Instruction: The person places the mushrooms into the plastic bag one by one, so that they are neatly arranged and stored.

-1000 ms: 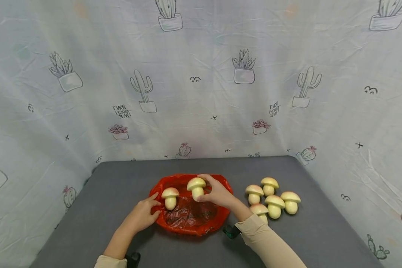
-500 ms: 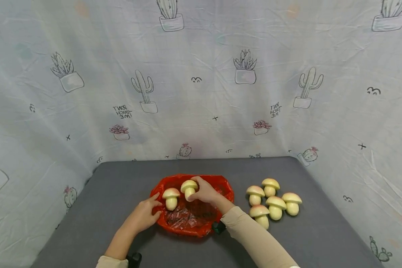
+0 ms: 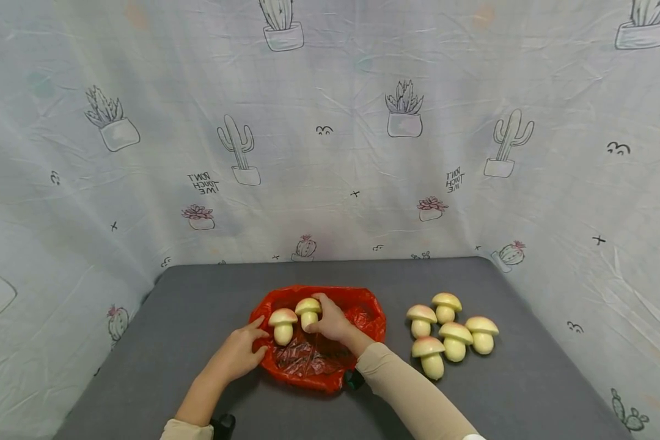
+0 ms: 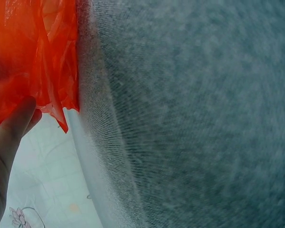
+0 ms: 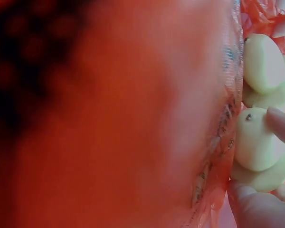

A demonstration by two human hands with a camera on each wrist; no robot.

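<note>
Inside the red plastic-lined container (image 3: 305, 380), my right hand (image 3: 331, 321) is clamped on a mushroom (image 3: 307, 307), beside a second mushroom (image 3: 283, 331); my left hand (image 3: 239, 353), thumb and forefinger apart, touches its rim. I expect the held one to be light, firm and perhaps slippery, best gripped by cap and stem together.

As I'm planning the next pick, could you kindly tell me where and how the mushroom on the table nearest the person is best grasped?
I'd pinch the nearest mushroom by its stem, just below the cap, coming from the person's side and slightly above. The stem is narrower than the cap and shows free on that side, while the cap crowds the neighbouring mushroom.
</note>
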